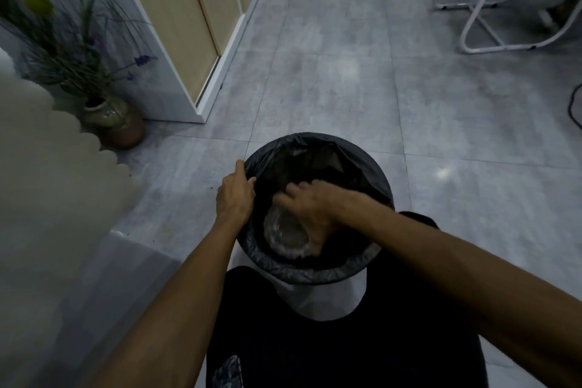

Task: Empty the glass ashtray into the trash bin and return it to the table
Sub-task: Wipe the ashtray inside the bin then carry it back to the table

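The glass ashtray is clear and round, held tilted inside the mouth of the trash bin, which is lined with a black bag. My right hand grips the ashtray from above and from its right side, covering part of it. My left hand is closed on the bin's left rim, pinching the black liner. The bin stands on the grey tiled floor right in front of my legs. What lies at the bottom of the bin is too dark to make out.
A potted plant in a ceramic vase stands on the floor at the left, by a white and beige cabinet. A pale scalloped-edge surface fills the left side. White metal chair legs are at the far right.
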A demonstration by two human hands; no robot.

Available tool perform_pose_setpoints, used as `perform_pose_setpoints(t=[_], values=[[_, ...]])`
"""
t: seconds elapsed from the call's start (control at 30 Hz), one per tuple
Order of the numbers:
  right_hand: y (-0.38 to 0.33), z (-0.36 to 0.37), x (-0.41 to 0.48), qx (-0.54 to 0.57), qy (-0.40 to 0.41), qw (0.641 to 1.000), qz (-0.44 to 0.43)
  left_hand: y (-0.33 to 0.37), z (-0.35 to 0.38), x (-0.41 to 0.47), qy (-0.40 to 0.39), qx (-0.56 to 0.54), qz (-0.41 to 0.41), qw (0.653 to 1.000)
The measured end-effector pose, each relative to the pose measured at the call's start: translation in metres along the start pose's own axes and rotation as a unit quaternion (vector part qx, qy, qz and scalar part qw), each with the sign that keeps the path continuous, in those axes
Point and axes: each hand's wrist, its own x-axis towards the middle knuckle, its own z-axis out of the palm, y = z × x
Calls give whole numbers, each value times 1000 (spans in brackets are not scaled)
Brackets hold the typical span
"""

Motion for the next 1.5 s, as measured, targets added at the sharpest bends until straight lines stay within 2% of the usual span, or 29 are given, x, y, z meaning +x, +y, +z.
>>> perform_pose_setpoints(t=[0.1,0.13,0.2,0.27,0.3,0.53,0.63,0.7,0.77,0.87,0.93,1.0,1.1,1.17,1.23,1.3,1.4,1.5], values=[[23,-5,-14,18,108,988,106,1,-1,-2,2,-3,-2,1000],[24,-4,-16,19,122,984,131,2,-2,-2,0,-3,-3,1000],[11,-3,-10,30,79,991,101,3,-3,-3,-2,-2,-6,1000],[-14,3,0,38,-24,999,21,3,-2,-4,-4,4,-1,1000],[-21,5,4,32,-48,998,-4,3,-1,-4,-5,9,4,1000],[-11,11,4,26,8,1000,-12,3,2,-2,16,29,-6,999],[2,18,0,49,44,998,22,3,2,-2,23,100,2,995],[17,22,-3,74,69,993,51,2,0,0,60,164,58,983],[30,26,-5,124,90,984,85,4,-4,2,91,182,160,966],[47,23,-7,260,106,952,124,11,-7,1,35,182,307,933],[59,16,-10,360,94,920,123,17,-6,1,-22,144,339,929],[69,15,-15,466,65,877,95,18,-6,3,-86,49,312,945],[76,24,-21,635,25,769,66,16,-12,2,-200,-56,241,948],[75,29,-21,709,29,701,72,21,-15,-6,-210,-118,200,950],[75,33,-19,737,42,668,99,28,-14,-12,-200,-180,170,948],[75,36,-17,731,49,672,112,34,-12,-17,-196,-227,139,944],[72,39,-17,699,90,701,112,41,-13,-21,-179,-291,95,935],[65,37,-16,623,183,752,118,52,-16,-28,-156,-336,62,927]])
